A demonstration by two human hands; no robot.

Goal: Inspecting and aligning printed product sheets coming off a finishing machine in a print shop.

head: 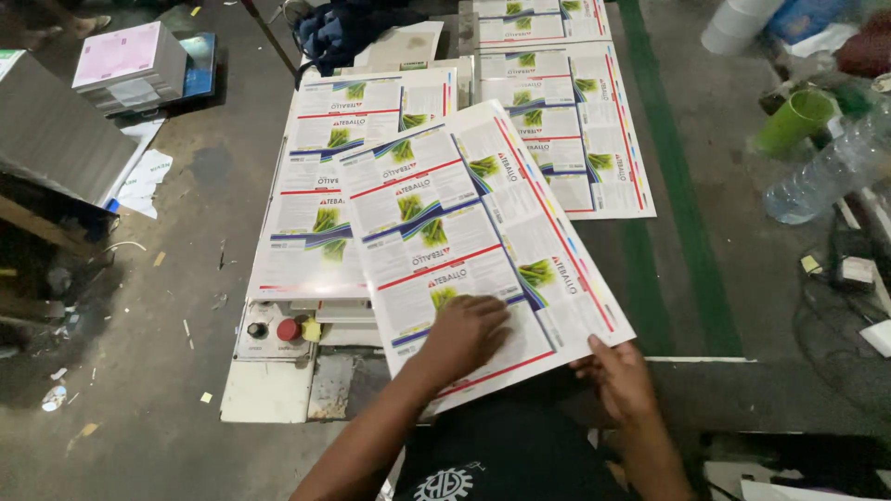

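Glossy printed sheet under left hand

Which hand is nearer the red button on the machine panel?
Left. The left hand lies flat on the top printed sheet, just right of the red button; the right hand grips the sheet's near edge, farther right.

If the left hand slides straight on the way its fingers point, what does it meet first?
The left hand lies flat on the top sheet, fingers pointing up and right. It would likely stay on that sheet until its right edge; nothing else shows in that line.
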